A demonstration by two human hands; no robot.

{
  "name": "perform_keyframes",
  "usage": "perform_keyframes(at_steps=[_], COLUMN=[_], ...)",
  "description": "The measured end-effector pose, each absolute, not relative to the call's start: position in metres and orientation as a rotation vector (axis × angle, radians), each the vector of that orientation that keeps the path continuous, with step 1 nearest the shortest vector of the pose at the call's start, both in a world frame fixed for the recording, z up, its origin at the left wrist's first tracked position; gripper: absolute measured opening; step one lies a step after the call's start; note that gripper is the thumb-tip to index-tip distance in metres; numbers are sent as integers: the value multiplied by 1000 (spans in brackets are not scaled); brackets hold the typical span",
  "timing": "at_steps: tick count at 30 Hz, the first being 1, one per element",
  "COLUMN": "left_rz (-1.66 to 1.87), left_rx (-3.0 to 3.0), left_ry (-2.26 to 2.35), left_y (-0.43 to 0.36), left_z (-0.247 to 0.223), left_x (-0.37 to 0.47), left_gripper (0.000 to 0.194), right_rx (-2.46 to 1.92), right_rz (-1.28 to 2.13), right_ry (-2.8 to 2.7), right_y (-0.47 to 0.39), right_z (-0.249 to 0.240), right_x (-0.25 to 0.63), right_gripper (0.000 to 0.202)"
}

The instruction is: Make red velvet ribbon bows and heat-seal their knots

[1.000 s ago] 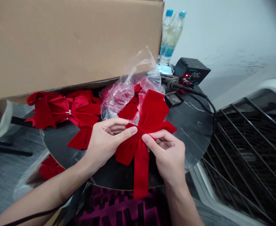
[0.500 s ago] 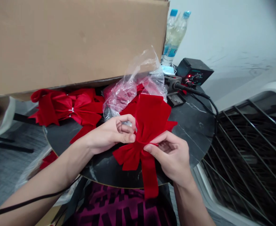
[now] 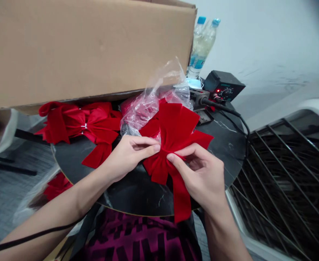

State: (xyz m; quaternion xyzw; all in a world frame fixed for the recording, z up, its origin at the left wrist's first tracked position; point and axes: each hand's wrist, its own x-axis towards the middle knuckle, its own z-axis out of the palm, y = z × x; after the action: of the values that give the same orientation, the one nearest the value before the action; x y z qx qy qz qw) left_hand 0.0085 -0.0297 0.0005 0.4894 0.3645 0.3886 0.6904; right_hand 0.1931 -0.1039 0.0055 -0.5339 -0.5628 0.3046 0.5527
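Observation:
A red velvet bow (image 3: 177, 123) is held up over the front of the round black table (image 3: 132, 197), its loops fanned out and one long tail hanging past the table edge. My left hand (image 3: 139, 154) pinches the gathered middle from the left, thumb against fingers. From the right, my right hand (image 3: 200, 170) pinches the same gathered centre with thumb and forefinger. Whatever ties the middle is hidden by the fingertips. To the left lie several other red bows (image 3: 94, 123) in a pile, with a silvery tie showing at one centre.
Behind the bow sits a clear plastic bag (image 3: 145, 108) with red material inside. A large cardboard box (image 3: 94, 50) stands at the back. Bottles (image 3: 204, 47), a black control box with a red light (image 3: 224, 86) and a cable (image 3: 230, 111) are at back right. A barred fan-like appliance (image 3: 287, 174) stands right.
The bow has turned a little, its lower tail swinging right and a right-hand loop spreading out. My left fingers have shifted slightly up and right at its centre, and both hands keep their pinch.

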Motion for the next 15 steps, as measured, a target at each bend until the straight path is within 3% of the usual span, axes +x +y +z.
perform_keyframes(at_steps=[3, 7, 11, 15], left_rz=[866, 876, 865, 971], left_rx=[1137, 1204, 1206, 1381], left_ry=[888, 887, 819, 851], left_y=[-32, -31, -30, -33], left_z=[6, 10, 9, 14], left_x=[7, 5, 4, 0], left_gripper=[34, 32, 45, 25], right_rx=[-1267, -1291, -1292, -1260], right_rz=[704, 618, 455, 102], right_ry=[-1395, -1518, -1641, -1781], right_y=[-101, -100, -104, -105], right_z=[4, 6, 13, 17], right_x=[193, 193, 191, 199], right_gripper=[7, 8, 10, 14])
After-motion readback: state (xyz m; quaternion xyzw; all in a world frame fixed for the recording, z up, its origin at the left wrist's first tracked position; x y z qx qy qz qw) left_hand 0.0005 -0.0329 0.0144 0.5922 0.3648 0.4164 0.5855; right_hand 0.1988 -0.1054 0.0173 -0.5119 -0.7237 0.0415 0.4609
